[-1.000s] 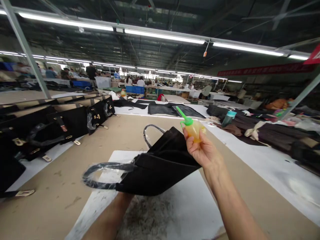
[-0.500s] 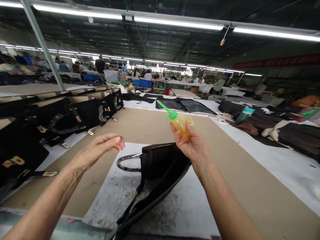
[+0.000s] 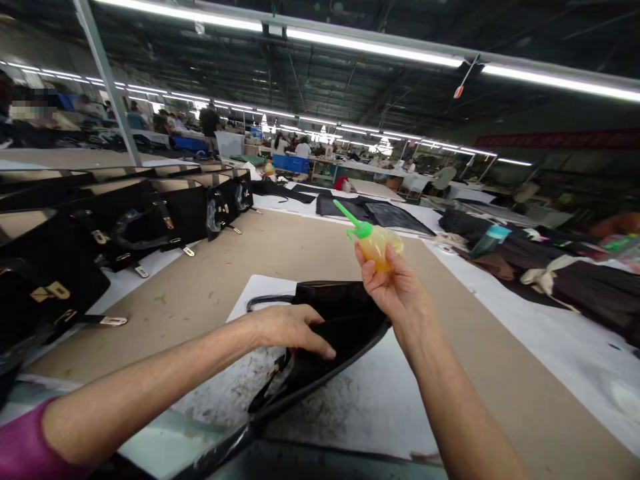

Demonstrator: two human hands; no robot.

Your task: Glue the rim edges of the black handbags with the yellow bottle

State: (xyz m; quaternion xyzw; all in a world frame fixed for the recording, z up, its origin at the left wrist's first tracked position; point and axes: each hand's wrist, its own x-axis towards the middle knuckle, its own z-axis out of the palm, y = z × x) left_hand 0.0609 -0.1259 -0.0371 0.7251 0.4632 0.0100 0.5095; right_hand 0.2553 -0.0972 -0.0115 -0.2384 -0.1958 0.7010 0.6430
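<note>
My right hand [image 3: 393,283] is closed around a soft squeeze bottle [image 3: 379,247] with a green spout and yellow liquid, raised above the black handbag [image 3: 345,300]. The spout points up and to the left. Below it, the handbag stands gaping on a smudged white sheet [image 3: 345,420], its handle loop on the left. My left hand [image 3: 295,330] reaches over the bag's mouth, thumb and fingers apart; some fingertips are hard to make out against the black fabric.
Rows of black handbags [image 3: 185,213] with gold clasps stand along the left. Dark flat panels [image 3: 395,219] lie at the far end of the brown table covering [image 3: 470,347]. To the right are a teal-capped bottle [image 3: 490,240] and piled dark cloth [image 3: 590,280]. People work in the background.
My left hand has moved right and down, from beside the handbag to over its mouth. The bag now gapes wider. My right hand still holds the squeeze bottle up; the view has shifted slightly.
</note>
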